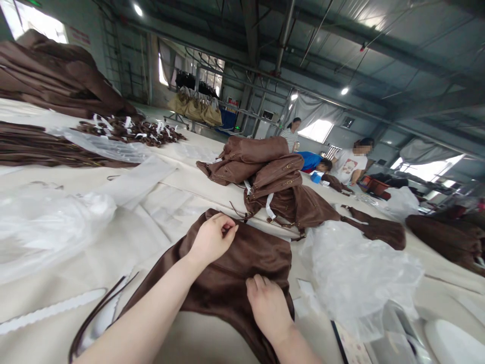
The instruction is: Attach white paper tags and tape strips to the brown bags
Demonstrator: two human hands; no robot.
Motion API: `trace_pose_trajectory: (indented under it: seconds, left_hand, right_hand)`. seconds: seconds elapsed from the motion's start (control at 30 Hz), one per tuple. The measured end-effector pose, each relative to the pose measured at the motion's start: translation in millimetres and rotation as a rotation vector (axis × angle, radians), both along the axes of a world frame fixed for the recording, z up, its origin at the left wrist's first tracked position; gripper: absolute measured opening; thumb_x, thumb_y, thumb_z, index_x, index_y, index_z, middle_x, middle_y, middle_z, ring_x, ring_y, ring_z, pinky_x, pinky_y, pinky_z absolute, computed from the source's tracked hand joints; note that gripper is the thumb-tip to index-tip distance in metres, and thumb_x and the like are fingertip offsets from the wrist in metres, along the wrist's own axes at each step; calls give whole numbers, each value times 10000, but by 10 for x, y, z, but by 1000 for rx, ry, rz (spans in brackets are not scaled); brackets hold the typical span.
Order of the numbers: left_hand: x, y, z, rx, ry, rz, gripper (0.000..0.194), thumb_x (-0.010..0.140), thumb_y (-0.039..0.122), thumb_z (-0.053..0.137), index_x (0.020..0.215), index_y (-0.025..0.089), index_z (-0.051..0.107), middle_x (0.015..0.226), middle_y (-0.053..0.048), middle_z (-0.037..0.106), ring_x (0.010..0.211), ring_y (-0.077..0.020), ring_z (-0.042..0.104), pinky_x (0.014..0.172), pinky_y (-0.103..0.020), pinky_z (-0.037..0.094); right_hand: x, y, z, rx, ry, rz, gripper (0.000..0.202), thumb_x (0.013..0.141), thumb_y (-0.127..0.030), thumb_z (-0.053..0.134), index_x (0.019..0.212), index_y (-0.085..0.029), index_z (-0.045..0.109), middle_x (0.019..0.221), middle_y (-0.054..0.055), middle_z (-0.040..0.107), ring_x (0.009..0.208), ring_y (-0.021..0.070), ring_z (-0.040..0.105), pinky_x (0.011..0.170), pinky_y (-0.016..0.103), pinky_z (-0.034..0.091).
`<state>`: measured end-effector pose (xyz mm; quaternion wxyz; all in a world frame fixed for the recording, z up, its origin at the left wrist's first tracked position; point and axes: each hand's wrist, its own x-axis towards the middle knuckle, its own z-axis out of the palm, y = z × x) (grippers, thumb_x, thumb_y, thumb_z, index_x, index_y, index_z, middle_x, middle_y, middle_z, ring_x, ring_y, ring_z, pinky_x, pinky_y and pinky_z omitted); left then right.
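A dark brown, soft bag (242, 253) lies flat on the pale table in front of me, its curved strap part reaching toward me. Over its upper left part is my left hand (215, 236), thumb and fingertips pinched together; whatever they hold is too small to make out. My right hand (267, 303) rests lower, at the bag's right side, with its fingers curled onto the fabric and the thumb hidden. Just beyond, several brown bags (261, 167) are stacked, with buckles and white wrapping on their straps.
Crumpled clear plastic (364, 273) lies to the right, more plastic (53, 222) to the left. Brown straps (56, 146) and a bundle of small wrapped pieces (132, 130) lie at the far left, near a large brown pile (56, 76). Several people work farther along the table.
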<state>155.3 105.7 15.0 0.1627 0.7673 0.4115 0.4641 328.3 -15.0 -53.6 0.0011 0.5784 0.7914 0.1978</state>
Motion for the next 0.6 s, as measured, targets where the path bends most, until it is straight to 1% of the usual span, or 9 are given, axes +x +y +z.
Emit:
trace_pose_trajectory:
  seconds: [0.07,0.13,0.2,0.27,0.33,0.4,0.47,0.53,0.6]
  left_hand:
    - [-21,-11,34,23,36,6,151,834,274,513,754,186,605,802,-37,620,729,-149,579,690,-259,474]
    - [-106,3,101,6,28,22,160,837,280,505,762,185,610,808,-38,633,734,-151,591,697,-259,473]
    - [-266,40,186,-45,9,64,193,843,322,493,783,187,617,813,-34,653,728,-155,609,695,-262,477]
    - [-480,93,256,-124,24,132,240,832,394,497,813,192,624,826,-33,672,734,-168,629,701,-272,483]
    - [-688,158,270,-224,103,162,322,793,491,523,856,193,627,858,-42,685,773,-192,646,723,-286,491]
    - [-821,228,210,-353,227,144,503,703,606,578,957,174,619,944,-79,685,857,-233,652,751,-303,499]
    - [-840,291,90,-496,376,112,744,574,681,648,1076,136,584,1065,-141,658,964,-289,633,793,-332,500]
    - [-767,333,-50,-602,497,115,913,468,657,727,1157,90,535,1150,-207,615,1044,-338,601,840,-361,490]
    - [-663,348,-168,-633,555,149,950,433,576,783,1179,59,505,1169,-254,594,1074,-367,584,868,-381,477]
  right_hand:
    - [15,33,3,2,-62,52,201,780,10,491,848,-172,542,770,55,570,665,220,571,557,339,448]
    - [34,58,27,2,-109,114,205,776,23,478,855,-155,543,768,67,574,655,217,569,543,336,446]
    - [66,72,60,-6,-150,162,214,769,39,469,846,-147,543,763,72,580,639,213,567,527,330,441]
    - [114,75,88,-17,-185,192,233,755,57,466,834,-148,542,755,69,582,628,211,568,514,324,437]
    - [171,70,99,-22,-203,204,256,739,74,464,821,-157,536,751,60,583,626,210,571,517,323,441]
    - [221,62,96,-25,-208,202,276,724,86,465,812,-167,529,753,53,585,633,211,575,528,324,446]
    - [253,51,89,-28,-206,199,287,719,92,463,811,-173,525,754,48,586,642,211,578,540,324,448]
    - [270,32,91,-32,-204,204,286,730,90,453,825,-170,528,757,49,588,645,208,577,545,322,442]
    - [290,4,108,-42,-204,207,276,755,80,436,834,-166,534,760,53,587,643,205,571,546,321,430]
